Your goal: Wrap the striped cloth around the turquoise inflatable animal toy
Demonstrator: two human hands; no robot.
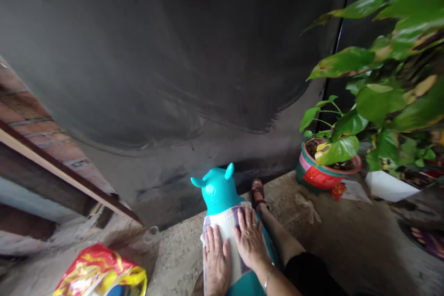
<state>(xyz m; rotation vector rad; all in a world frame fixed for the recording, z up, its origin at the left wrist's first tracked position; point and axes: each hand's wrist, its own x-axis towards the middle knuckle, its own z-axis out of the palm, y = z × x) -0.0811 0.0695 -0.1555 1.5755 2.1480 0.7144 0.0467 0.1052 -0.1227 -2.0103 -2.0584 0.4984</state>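
Observation:
A turquoise inflatable animal toy (219,192) with two small ears or horns stands at the lower middle, its head pointing towards the dark wall. Across its back lies a white cloth (226,222) with purplish stripes. My left hand (218,261) rests flat on the cloth's left side, fingers stretched out. Further right and slightly forward, my right hand (250,243) also lies flat on the cloth, fingers a little apart, with a ring and a bracelet on it. The toy's lower body is partly hidden by the cloth and my arms.
A smudged dark wall (208,69) rises ahead. On the right stand a potted leafy plant (326,173) and a white planter (390,187). A red and yellow bag (100,268) lies at lower left, near bricks and wooden boards. My sandalled foot (257,192) is beside the toy.

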